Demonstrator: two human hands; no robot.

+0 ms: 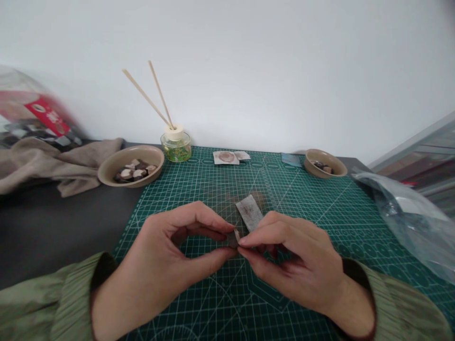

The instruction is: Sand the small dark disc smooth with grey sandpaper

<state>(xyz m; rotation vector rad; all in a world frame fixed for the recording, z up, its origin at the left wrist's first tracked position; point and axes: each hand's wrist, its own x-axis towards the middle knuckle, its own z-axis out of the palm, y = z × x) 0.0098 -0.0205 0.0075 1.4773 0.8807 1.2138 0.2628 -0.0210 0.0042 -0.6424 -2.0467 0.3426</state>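
My left hand (pixel 177 260) is closed, pinching a small dark greyish-brown chunk (pixel 232 239) between thumb and fingers. On its right side, the fingertips of my right hand (pixel 287 260) close on the same chunk, where a pale edge shows. Its exact kind is hard to make out. Just behind my right fingers is a worn grey strip (pixel 249 211) with brown smudges, like a piece of sandpaper; its near end is hidden by that hand. Brown dust is spread on the green cutting mat (pixel 170 199) around the strip.
A tan bowl (pixel 106 173) of brown-and-cream chunks stands left, a smaller bowl (pixel 341 170) with a few pieces right. Behind are a reed diffuser (pixel 177 147) and stained paper pieces (pixel 226 157). A cloth (pixel 64 163), bag of chunks (pixel 35 118) and clear plastic bag (pixel 408 213) flank the mat.
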